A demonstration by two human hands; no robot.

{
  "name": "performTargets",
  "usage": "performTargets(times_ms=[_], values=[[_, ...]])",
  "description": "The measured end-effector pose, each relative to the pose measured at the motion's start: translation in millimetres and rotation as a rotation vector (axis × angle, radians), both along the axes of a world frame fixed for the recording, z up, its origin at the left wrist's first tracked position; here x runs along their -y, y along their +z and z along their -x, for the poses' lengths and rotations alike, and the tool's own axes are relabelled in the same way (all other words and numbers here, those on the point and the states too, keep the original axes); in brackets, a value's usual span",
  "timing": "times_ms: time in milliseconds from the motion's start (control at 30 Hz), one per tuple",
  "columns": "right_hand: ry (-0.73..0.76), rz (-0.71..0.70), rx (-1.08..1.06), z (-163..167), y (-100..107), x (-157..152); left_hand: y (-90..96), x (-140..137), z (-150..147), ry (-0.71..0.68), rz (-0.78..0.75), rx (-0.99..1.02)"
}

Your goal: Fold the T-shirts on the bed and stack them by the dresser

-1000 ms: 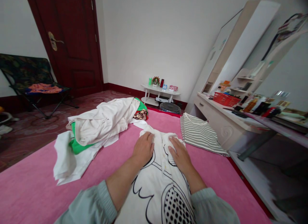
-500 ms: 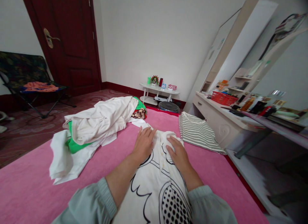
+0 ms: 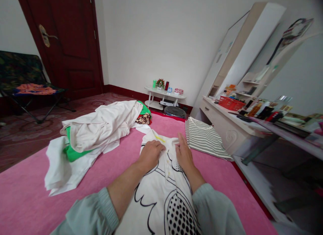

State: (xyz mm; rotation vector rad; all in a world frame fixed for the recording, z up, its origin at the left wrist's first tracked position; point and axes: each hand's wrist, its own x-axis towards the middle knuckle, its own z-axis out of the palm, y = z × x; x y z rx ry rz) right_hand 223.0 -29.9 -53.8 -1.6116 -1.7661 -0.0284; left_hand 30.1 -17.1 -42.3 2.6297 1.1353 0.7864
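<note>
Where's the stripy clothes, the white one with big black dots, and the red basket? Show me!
Striped garment [image 3: 207, 138], head view: middle of its striped cloth.
White dotted garment [image 3: 161, 189], head view: white cloth left of the big dots.
Red basket [image 3: 229, 104], head view: its side wall.

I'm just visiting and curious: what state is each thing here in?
Patterned white shirt: spread lengthwise on the bed
Left hand: on the shirt, fingers bent; grip unclear
Right hand: at the shirt's upper part, fingers loosely extended
Striped shirt: flat, apparently folded
Clothes pile: heaped, rumpled
Door: closed
Chair: unfolded
Orange cloth: crumpled on the chair
</note>
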Motion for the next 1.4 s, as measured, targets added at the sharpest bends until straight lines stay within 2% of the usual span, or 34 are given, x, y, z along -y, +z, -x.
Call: performTargets(times_ms=[200,333,400,467,633,733,800,867,967,1067,1167,1300,1400], values=[[-0.143,0.100,-0.066,-9.3,-9.7,-27.0,-0.8,2.2,-11.4,0.173,0.114,-0.026],[-0.100,-0.030,-0.237,-16.3,-16.6,-30.3,-1.4,2.4,-13.2,0.187,0.122,-0.027],[-0.071,-0.107,-0.310,-19.1,-15.2,-23.5,-3.0,2.3,-12.3,0.167,0.107,-0.019],[-0.072,-0.120,-0.308,-21.3,-10.4,-12.9,-4.6,2.4,-11.2,0.135,0.085,-0.025],[-0.234,0.063,-0.094,-22.0,7.1,10.0,-5.4,3.0,-9.8,0.092,0.066,-0.070],[-0.330,-0.011,0.066,-16.1,14.8,14.2,-4.1,3.8,-9.7,0.082,0.053,-0.086],[-0.280,-0.105,0.158,-10.3,16.4,14.0,-3.6,4.5,-9.6,0.068,0.046,-0.085],[-0.152,-0.101,0.222,-5.4,13.2,11.9,-3.9,5.1,-9.5,0.055,0.032,-0.075],[-0.061,0.110,0.283,-3.3,0.6,6.2,-5.1,5.8,-9.3,0.050,0.017,-0.057],[-0.155,0.306,0.289,-5.4,-9.9,0.0,-5.0,7.0,-8.8,0.059,0.028,-0.056],[-0.208,0.383,0.336,-4.4,-6.4,-2.8,-2.2,9.1,-7.6,0.055,0.038,-0.055],[-0.234,0.359,0.493,8.3,10.4,5.0,-1.2,9.9,-5.7,0.040,0.038,-0.018],[-0.120,0.276,0.505,24.4,13.4,18.8,-6.9,6.4,-5.9,0.018,0.032,0.075]])
